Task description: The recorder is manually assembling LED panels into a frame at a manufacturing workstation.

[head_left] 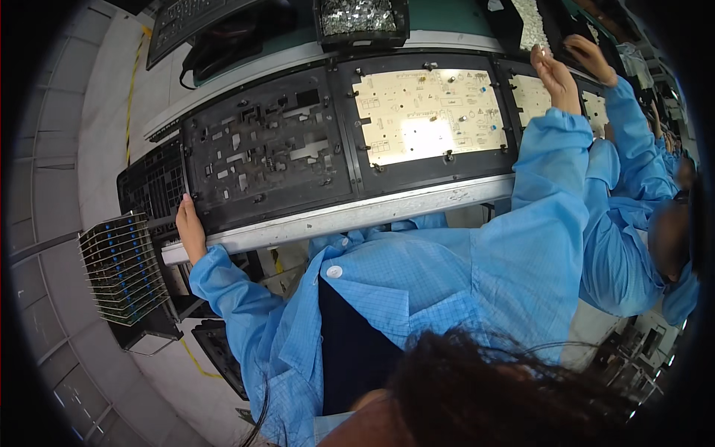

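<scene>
My left hand (191, 229) is at the left edge of a black fixture tray (216, 179), fingers pressed together against its near corner. Cut-outs and raised blocks cover this tray, and no board lies in it. Stretched far to the right, my right hand (558, 80) is raised above the line, its fingertips drawn together near a bin of small pale parts (529, 24). Whatever sits between those fingertips is too small to name. Between my hands, a cream circuit board (402, 97) lies in a second black fixture tray (439, 162), with several small components standing on it.
A co-worker's hand (590, 58) is close beside my right hand, above further cream boards (530, 97). Behind the trays stands a black bin of shiny metal parts (359, 16). A wire rack (123, 268) stands at the left, below a black slotted tray (153, 186). A metal rail (335, 217) runs along the front.
</scene>
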Available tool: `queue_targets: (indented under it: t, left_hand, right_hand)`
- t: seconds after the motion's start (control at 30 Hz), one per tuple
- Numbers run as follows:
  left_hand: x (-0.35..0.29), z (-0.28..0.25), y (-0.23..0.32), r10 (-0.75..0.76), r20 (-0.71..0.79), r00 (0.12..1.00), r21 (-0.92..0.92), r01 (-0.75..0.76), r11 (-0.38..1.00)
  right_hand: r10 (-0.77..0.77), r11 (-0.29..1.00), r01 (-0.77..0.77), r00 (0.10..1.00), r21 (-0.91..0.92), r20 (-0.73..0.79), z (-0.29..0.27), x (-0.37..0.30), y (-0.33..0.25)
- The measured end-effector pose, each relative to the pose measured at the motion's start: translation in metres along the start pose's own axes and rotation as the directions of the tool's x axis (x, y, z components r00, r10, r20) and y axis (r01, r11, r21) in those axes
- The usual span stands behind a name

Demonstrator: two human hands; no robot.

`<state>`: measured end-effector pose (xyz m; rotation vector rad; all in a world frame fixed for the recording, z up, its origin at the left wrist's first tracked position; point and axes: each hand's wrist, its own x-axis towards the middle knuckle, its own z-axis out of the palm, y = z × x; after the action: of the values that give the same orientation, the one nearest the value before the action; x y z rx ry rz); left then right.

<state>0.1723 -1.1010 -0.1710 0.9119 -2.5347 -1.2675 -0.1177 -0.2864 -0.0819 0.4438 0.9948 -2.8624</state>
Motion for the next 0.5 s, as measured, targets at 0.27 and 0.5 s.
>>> queue_targets:
  t: [0.27,0.5]
  left_hand:
    - [0.016,0.01,-0.016,0.134,-0.184,0.974,-0.111,-0.156,0.982]
    - [0.015,-0.01,-0.026,-0.009,-0.24,0.971,-0.483,-0.111,0.869]
  right_hand:
    - [0.29,0.947,-0.308,0.94,0.085,0.183,0.035,-0.108,0.128]
    - [0.108,0.717,-0.047,0.993,-0.696,0.045,0.047,-0.105,0.172]
